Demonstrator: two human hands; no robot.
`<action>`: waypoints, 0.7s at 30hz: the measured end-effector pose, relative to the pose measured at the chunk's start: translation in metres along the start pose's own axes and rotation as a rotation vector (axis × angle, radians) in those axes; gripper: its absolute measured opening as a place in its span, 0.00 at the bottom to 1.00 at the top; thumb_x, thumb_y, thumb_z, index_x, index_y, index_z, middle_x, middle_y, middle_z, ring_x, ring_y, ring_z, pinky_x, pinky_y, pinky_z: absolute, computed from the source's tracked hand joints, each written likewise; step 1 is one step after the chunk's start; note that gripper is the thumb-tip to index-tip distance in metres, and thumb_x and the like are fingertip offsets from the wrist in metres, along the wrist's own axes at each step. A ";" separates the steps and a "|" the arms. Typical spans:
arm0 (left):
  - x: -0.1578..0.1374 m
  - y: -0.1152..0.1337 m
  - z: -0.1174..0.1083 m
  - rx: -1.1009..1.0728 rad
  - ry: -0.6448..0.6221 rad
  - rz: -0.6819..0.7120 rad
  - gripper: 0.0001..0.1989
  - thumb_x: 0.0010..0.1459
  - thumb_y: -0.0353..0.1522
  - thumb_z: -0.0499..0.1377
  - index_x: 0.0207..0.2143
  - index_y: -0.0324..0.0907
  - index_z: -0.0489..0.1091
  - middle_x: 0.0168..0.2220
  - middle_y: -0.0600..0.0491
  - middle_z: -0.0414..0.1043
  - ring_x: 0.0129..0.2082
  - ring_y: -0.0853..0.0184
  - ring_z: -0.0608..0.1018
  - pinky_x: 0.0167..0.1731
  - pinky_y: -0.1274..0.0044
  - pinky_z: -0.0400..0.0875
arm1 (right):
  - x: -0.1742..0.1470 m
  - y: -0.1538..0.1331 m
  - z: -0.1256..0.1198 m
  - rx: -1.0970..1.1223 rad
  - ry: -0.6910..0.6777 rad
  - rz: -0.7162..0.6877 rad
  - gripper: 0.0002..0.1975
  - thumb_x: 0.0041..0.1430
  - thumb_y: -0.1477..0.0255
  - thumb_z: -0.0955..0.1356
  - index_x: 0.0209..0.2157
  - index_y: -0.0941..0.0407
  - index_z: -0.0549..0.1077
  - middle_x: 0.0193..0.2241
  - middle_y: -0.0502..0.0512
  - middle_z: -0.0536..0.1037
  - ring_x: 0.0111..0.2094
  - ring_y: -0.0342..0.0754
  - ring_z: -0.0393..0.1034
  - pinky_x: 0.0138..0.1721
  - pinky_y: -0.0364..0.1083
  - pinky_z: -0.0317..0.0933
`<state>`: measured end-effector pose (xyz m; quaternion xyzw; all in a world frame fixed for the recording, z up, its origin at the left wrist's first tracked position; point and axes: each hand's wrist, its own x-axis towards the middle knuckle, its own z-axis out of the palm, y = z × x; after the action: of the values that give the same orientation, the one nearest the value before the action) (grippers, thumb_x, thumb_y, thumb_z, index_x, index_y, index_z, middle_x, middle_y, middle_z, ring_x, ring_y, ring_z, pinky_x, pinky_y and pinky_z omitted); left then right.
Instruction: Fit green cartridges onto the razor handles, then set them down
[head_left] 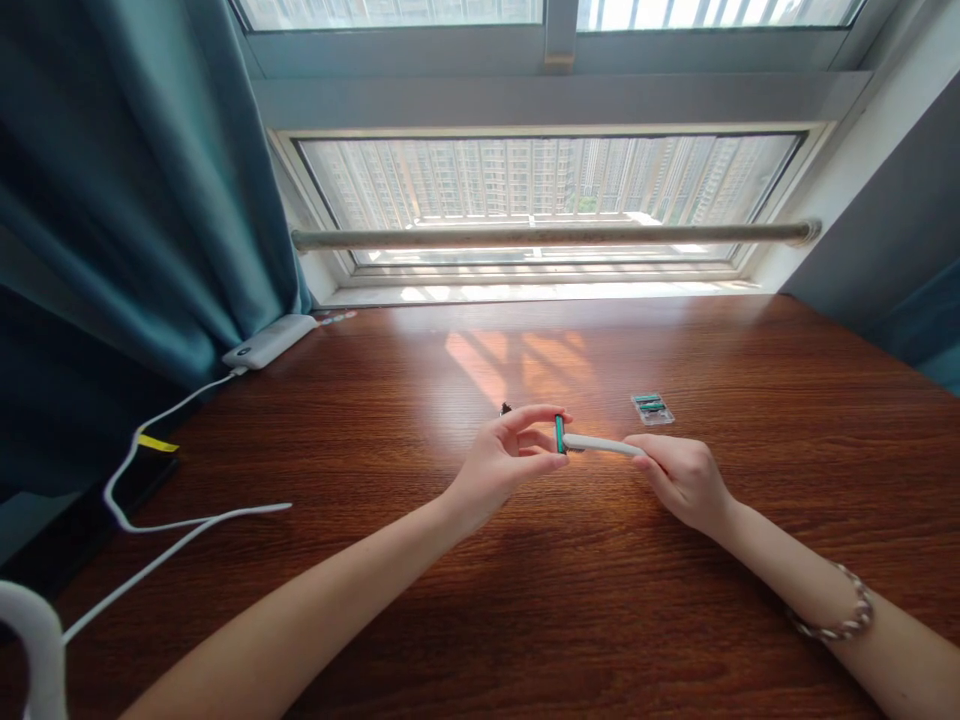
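A razor with a white handle (602, 444) is held level above the wooden table, between my two hands. My right hand (686, 480) is closed around the far end of the handle. At the other end sits a green and black blade cartridge (559, 434). My left hand (510, 450) pinches that cartridge by its two ends, between thumb and fingers. The cartridge meets the handle's head; whether it is locked on I cannot tell. Beyond my right hand lies a clear plastic case (652, 408) with green blade cartridges in it.
A small dark object (505, 409) shows partly behind my left hand. On the left are a white power bank (270, 342), its white cable (169, 410) and a teal curtain (142, 180). The brown table (600, 620) reaches the window, where a rail (555, 237) runs across.
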<state>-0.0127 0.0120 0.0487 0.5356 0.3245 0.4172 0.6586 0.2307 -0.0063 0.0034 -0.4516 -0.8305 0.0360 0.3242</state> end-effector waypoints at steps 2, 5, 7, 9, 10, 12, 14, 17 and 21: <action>0.000 -0.001 -0.001 0.007 -0.002 -0.015 0.21 0.43 0.28 0.64 0.43 0.41 0.69 0.31 0.51 0.72 0.28 0.72 0.72 0.31 0.79 0.65 | 0.000 -0.002 0.001 0.030 0.014 0.037 0.12 0.60 0.70 0.57 0.38 0.57 0.70 0.31 0.55 0.77 0.31 0.45 0.71 0.33 0.41 0.60; 0.000 -0.002 -0.002 0.001 -0.014 -0.022 0.22 0.44 0.29 0.64 0.45 0.41 0.68 0.27 0.53 0.70 0.27 0.72 0.71 0.30 0.79 0.65 | -0.001 -0.004 0.002 0.055 0.021 0.027 0.12 0.60 0.70 0.57 0.38 0.57 0.70 0.31 0.56 0.76 0.30 0.45 0.71 0.32 0.41 0.60; 0.000 -0.003 -0.002 0.009 -0.024 -0.010 0.22 0.44 0.29 0.64 0.45 0.42 0.69 0.28 0.54 0.69 0.27 0.72 0.70 0.30 0.79 0.65 | -0.001 -0.005 0.002 0.035 0.022 0.005 0.12 0.60 0.70 0.58 0.37 0.58 0.70 0.31 0.56 0.76 0.31 0.46 0.71 0.33 0.42 0.60; 0.000 -0.003 -0.002 0.038 -0.024 -0.002 0.22 0.44 0.29 0.64 0.45 0.43 0.69 0.28 0.54 0.68 0.27 0.72 0.70 0.30 0.79 0.65 | -0.001 -0.005 0.001 -0.003 0.042 0.030 0.12 0.59 0.70 0.58 0.36 0.58 0.70 0.30 0.56 0.76 0.30 0.46 0.71 0.33 0.42 0.60; 0.000 -0.003 -0.002 0.055 -0.021 0.000 0.22 0.44 0.29 0.64 0.45 0.44 0.69 0.28 0.55 0.67 0.27 0.72 0.70 0.29 0.79 0.65 | -0.001 -0.005 0.001 -0.018 0.060 0.052 0.12 0.59 0.70 0.58 0.36 0.57 0.71 0.29 0.56 0.76 0.29 0.46 0.70 0.32 0.42 0.60; 0.000 -0.003 -0.002 0.086 -0.014 0.011 0.22 0.44 0.30 0.64 0.45 0.45 0.70 0.29 0.54 0.65 0.27 0.73 0.69 0.29 0.79 0.66 | -0.001 -0.006 0.001 -0.022 0.081 0.062 0.12 0.59 0.70 0.58 0.35 0.57 0.71 0.28 0.55 0.76 0.28 0.45 0.70 0.31 0.41 0.59; 0.000 -0.003 -0.001 0.112 -0.015 0.037 0.21 0.44 0.30 0.63 0.44 0.45 0.70 0.32 0.54 0.64 0.28 0.73 0.68 0.28 0.79 0.66 | 0.000 -0.006 0.000 -0.017 0.067 0.036 0.12 0.59 0.70 0.58 0.36 0.58 0.71 0.28 0.55 0.76 0.28 0.45 0.70 0.31 0.41 0.59; 0.000 -0.004 -0.001 0.156 -0.010 0.091 0.20 0.45 0.31 0.63 0.44 0.45 0.70 0.34 0.53 0.62 0.29 0.73 0.67 0.27 0.81 0.66 | 0.000 -0.007 0.001 -0.046 0.059 0.067 0.11 0.59 0.70 0.59 0.36 0.57 0.71 0.28 0.55 0.76 0.28 0.45 0.69 0.31 0.42 0.58; -0.001 -0.006 -0.001 0.166 0.007 0.068 0.21 0.46 0.31 0.63 0.45 0.44 0.67 0.32 0.53 0.64 0.29 0.73 0.69 0.27 0.81 0.65 | -0.002 -0.008 0.001 -0.025 0.070 0.047 0.10 0.59 0.71 0.60 0.35 0.58 0.71 0.28 0.55 0.76 0.28 0.45 0.70 0.31 0.42 0.58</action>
<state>-0.0129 0.0115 0.0431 0.5975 0.3420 0.4127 0.5963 0.2252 -0.0120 0.0045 -0.4758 -0.8082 0.0174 0.3466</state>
